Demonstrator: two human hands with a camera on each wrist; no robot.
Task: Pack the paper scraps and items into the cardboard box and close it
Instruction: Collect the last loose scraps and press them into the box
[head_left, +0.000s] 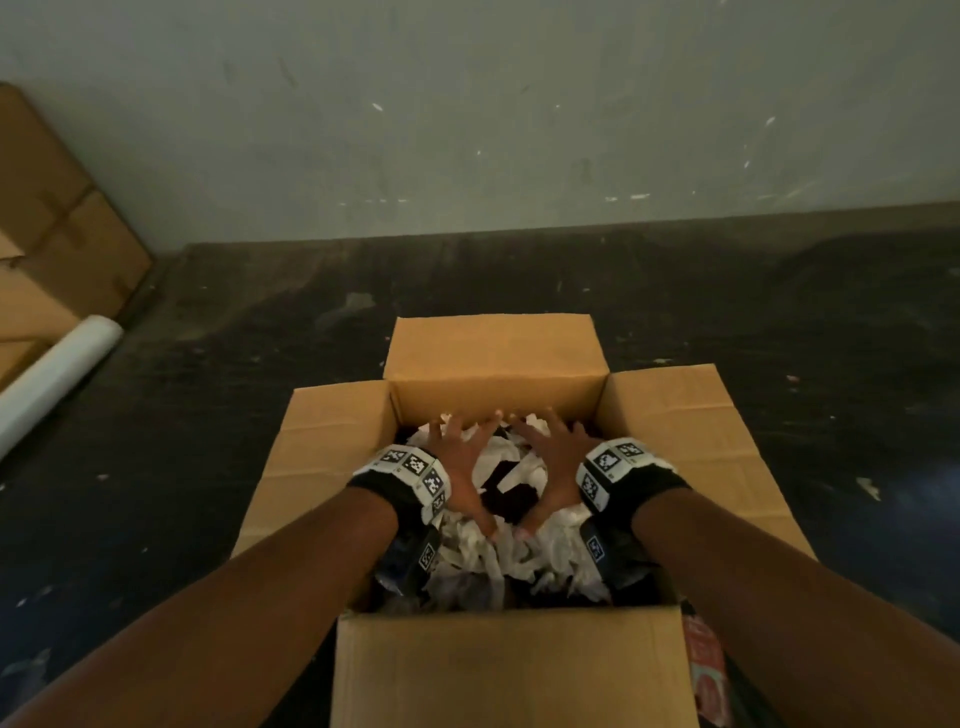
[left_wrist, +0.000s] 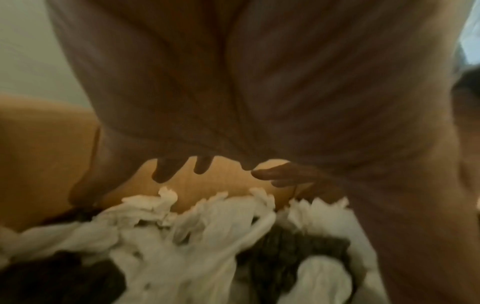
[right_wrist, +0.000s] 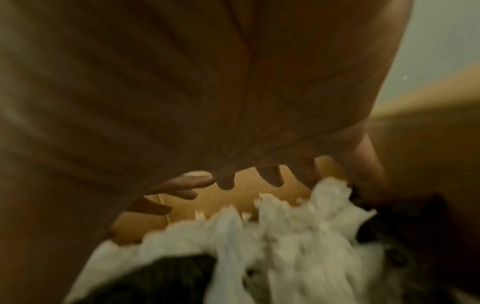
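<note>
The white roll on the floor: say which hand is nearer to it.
Left. The left hand is over the cardboard box's scraps on the white roll's side; the right hand sits farther right.

I saw the cardboard box (head_left: 498, 670) on the floor (head_left: 779, 312), flaps out, paper scraps (head_left: 519, 551) inside; left hand (head_left: 465, 467) and right hand (head_left: 553, 465) side by side on them; roll (head_left: 49, 382) far left.

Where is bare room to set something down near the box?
Bare dark floor between the cardboard box and wall. Crowded: box interior, full of paper scraps under left hand and right hand.
</note>
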